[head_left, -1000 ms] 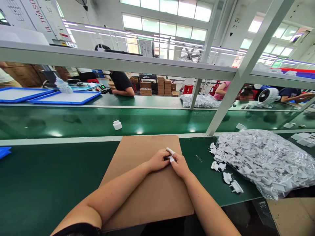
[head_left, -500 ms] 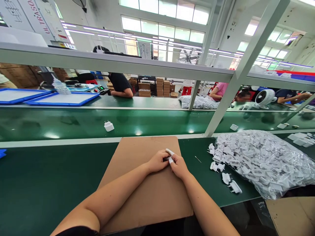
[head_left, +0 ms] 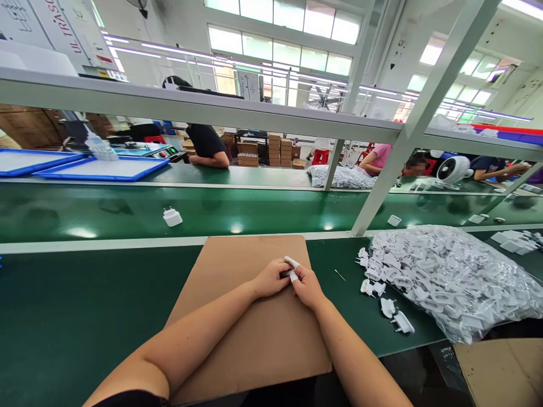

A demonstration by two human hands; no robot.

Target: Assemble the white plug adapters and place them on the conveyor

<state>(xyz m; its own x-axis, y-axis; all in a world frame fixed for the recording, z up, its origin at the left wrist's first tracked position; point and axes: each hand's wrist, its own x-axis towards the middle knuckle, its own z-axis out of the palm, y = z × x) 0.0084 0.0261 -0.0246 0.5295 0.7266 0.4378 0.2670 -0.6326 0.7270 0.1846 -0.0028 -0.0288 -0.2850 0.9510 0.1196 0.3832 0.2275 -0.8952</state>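
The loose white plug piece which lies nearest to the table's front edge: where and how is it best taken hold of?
Pinch the plug piece from above, probably with the right hand, at the two ends of its elongated body. It lies on the green table with its prongs sticking out leftward, so a grip on the ends should stay clear of them.

Around the wearer's two hands lie two trays at ten o'clock, one bag at three, another bag at one, one pin at three.
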